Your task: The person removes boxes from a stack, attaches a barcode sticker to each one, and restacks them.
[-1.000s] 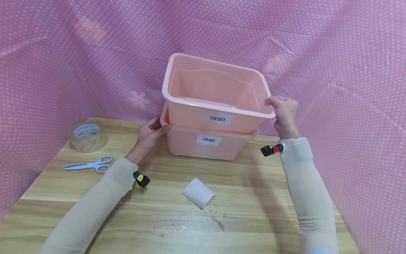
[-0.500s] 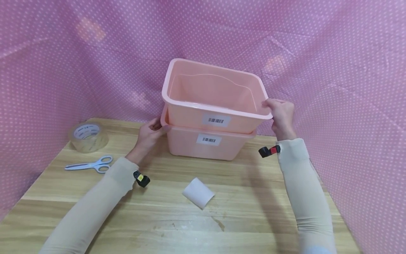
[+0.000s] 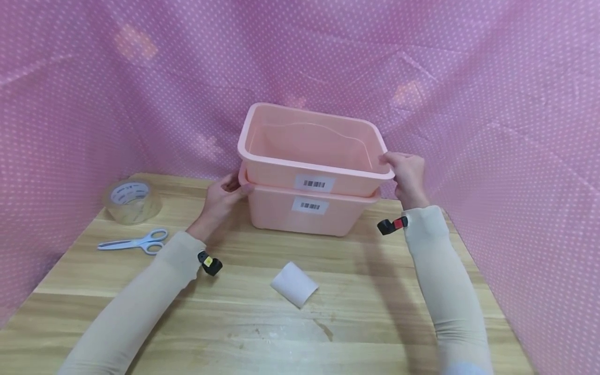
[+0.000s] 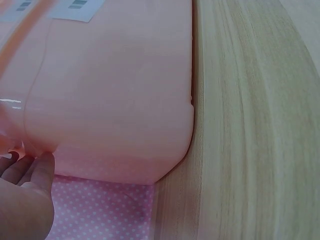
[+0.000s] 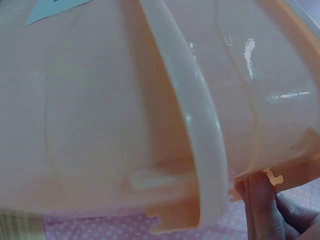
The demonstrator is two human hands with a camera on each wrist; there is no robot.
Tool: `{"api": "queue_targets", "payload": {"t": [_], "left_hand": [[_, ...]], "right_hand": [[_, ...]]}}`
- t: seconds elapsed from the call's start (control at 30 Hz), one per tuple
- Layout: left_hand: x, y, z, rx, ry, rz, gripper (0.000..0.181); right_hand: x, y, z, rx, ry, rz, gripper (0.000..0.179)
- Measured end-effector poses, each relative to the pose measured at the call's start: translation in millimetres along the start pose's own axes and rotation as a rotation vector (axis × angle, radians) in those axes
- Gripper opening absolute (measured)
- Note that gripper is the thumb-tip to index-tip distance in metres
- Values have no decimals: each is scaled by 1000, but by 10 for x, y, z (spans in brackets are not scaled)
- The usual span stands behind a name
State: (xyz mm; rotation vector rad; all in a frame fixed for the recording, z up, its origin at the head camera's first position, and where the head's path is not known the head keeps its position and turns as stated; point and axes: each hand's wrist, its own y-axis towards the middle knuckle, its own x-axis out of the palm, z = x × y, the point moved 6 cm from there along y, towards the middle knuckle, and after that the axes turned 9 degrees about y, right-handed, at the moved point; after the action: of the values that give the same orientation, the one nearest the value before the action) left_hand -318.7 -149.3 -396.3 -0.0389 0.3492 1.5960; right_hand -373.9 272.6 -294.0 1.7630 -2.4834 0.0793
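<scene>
Two pink plastic bins are stacked at the back of the table. The lower bin stands on the wood, and the upper bin sits partly inside it, its right end raised slightly. My left hand holds the left rim of the lower bin, thumb in front; in the left wrist view its fingers bend at that rim. My right hand pinches the right rim of the upper bin. Each bin has a white barcode label on its front. The upper bin's base is hidden within the lower bin.
A roll of clear tape and light blue scissors lie at the left of the wooden table. A white piece of paper lies in front of the bins. Pink dotted cloth hangs behind and at both sides.
My right hand has moved down and a little left, lowering the upper bin deeper into the lower one and levelling it somewhat. The left hand and lower bin stay nearly still.
</scene>
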Motion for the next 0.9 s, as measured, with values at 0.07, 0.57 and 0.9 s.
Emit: {"api": "queue_targets", "payload": {"t": [0.07,0.57,0.9], "left_hand": [[-6,4,7,2,-8,1,64],[15,-9,-16,-20,-78,9,67],[10,7,2,-8,-61,6,68]], "right_hand": [[-2,8,8,3,-3,5,20],[-28,4,180,21,-82,-4,15],[-45,-14,239,35,-84,-4,7]]}}
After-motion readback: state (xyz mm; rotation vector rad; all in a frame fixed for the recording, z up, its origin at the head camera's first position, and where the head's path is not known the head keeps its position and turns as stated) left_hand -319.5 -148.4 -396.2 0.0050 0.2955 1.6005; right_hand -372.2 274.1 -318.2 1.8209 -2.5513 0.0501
